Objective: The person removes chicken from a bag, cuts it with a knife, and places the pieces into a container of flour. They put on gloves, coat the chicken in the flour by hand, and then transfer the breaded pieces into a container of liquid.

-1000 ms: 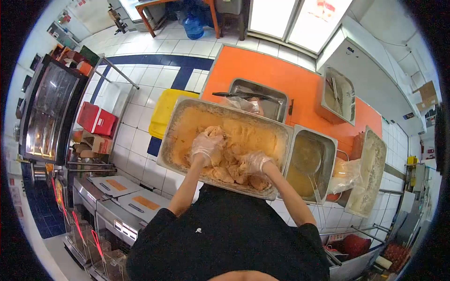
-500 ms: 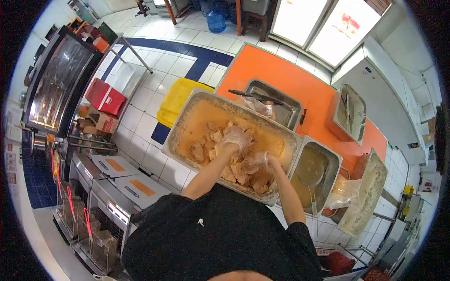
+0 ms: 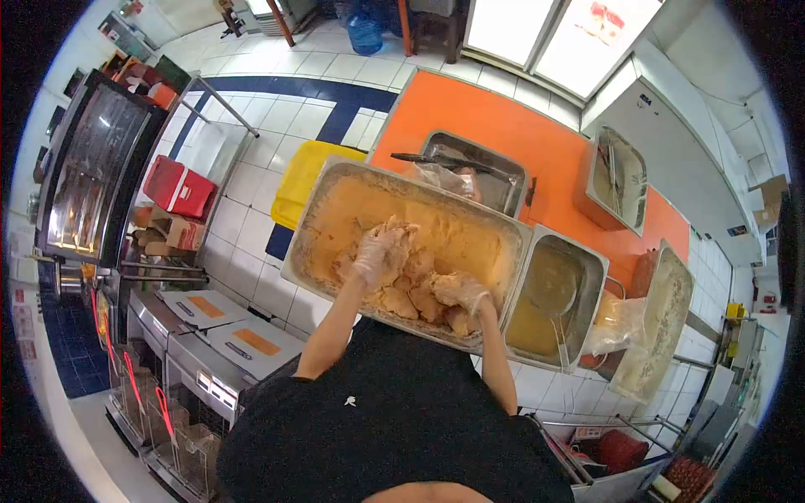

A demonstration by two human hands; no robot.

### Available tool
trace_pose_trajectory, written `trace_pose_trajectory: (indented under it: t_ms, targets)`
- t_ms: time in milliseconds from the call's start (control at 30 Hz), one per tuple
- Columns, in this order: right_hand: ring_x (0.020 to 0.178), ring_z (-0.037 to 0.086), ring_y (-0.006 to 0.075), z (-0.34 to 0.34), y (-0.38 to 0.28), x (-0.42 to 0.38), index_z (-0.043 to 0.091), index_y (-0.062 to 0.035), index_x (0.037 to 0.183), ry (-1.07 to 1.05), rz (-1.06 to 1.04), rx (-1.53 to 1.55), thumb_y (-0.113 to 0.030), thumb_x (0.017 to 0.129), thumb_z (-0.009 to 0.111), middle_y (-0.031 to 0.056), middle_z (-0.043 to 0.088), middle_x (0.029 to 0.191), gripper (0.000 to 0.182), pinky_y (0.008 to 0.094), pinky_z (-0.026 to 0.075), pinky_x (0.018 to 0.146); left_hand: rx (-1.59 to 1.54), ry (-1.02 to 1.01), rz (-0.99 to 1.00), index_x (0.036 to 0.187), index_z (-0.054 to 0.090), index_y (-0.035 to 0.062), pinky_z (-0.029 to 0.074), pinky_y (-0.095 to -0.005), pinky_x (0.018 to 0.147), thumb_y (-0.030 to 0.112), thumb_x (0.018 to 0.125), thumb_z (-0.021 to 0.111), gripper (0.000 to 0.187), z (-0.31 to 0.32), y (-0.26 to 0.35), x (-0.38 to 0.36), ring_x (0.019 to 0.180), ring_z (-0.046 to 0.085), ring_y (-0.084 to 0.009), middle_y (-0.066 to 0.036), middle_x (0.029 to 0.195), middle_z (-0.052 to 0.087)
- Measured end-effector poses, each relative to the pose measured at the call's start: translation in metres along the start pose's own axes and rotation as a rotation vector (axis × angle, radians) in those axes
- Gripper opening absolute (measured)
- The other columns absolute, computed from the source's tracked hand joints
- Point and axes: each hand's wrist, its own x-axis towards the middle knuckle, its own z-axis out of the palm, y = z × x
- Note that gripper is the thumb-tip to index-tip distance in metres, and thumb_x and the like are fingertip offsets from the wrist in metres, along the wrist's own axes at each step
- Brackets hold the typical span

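A large metal pan [image 3: 295,243] holds orange-tan flour [image 3: 453,220] and several flour-coated chicken pieces [image 3: 418,272]. My left hand [image 3: 377,254], in a clear plastic glove, is closed around coated chicken at the middle left of the pan. Nearer the right front corner, my gloved right hand [image 3: 464,292] grips another coated piece. Flour and chicken partly hide the fingertips of both hands. More chicken lies piled between them, against the near side.
Right of the pan, a metal container [image 3: 537,335] holds cloudy liquid and a wire strainer [image 3: 553,293]. Behind, a smaller tray [image 3: 513,197] with tongs [image 3: 436,160] and a plastic bag [image 3: 444,178] rests on the orange table [image 3: 444,105]. Fryers [image 3: 214,335] stand left.
My left hand has moved left with chicken in its grasp, and my right hand has shifted slightly left. The chicken pile between them is rearranged. The whole view has shifted slightly.
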Motion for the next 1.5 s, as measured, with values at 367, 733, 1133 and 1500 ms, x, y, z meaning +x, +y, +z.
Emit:
trace_pose_trajectory:
  t_ms: [367,733,1133,1500]
  targets:
    - [0.1,0.061,0.025,-0.012,-0.016,-0.007,0.062,-0.0061,0.117,-0.024,0.047,0.351,-0.038,0.09,0.056,0.0172,0.065,0.11,0.043,0.0359,0.048,0.087,0.077,0.122,0.146,0.12,0.056,-0.0015,0.051,-0.0253,0.063,0.015,0.082,0.074,0.045,0.019,0.008,0.025,0.076,0.061,-0.0087,-0.005,0.1,0.066]
    - [0.106,0.059,0.035,0.009,-0.051,-0.01,0.066,-0.0017,0.105,0.315,0.092,-0.418,-0.047,0.087,0.052,0.0201,0.06,0.118,0.051,0.04,0.047,0.09,0.431,-0.149,0.03,0.121,0.057,-0.002,0.053,-0.0341,0.075,0.022,0.081,0.068,0.048,-0.027,0.008,0.023,0.099,0.063,-0.0267,-0.008,0.104,0.068]
    - [0.113,0.055,0.0143,0.015,-0.038,-0.028,0.056,-0.0004,0.126,0.038,-0.284,1.236,-0.023,0.091,0.061,0.0061,0.059,0.127,0.043,0.0268,0.043,0.094,0.199,-0.196,-0.258,0.14,0.032,0.0033,0.049,-0.0306,0.087,0.024,0.08,0.075,0.077,-0.058,0.053,-0.017,0.11,0.057,-0.0171,-0.009,0.127,0.056]
    - [0.108,0.055,0.0133,0.107,-0.018,0.095,0.054,-0.0036,0.129,-0.152,-0.273,1.145,-0.019,0.091,0.056,0.0072,0.058,0.126,0.041,0.0289,0.041,0.099,0.446,-0.35,0.19,0.135,0.043,0.0022,0.048,-0.0287,0.087,0.016,0.085,0.067,0.058,-0.11,-0.05,0.072,0.105,0.057,-0.0168,-0.006,0.128,0.057]
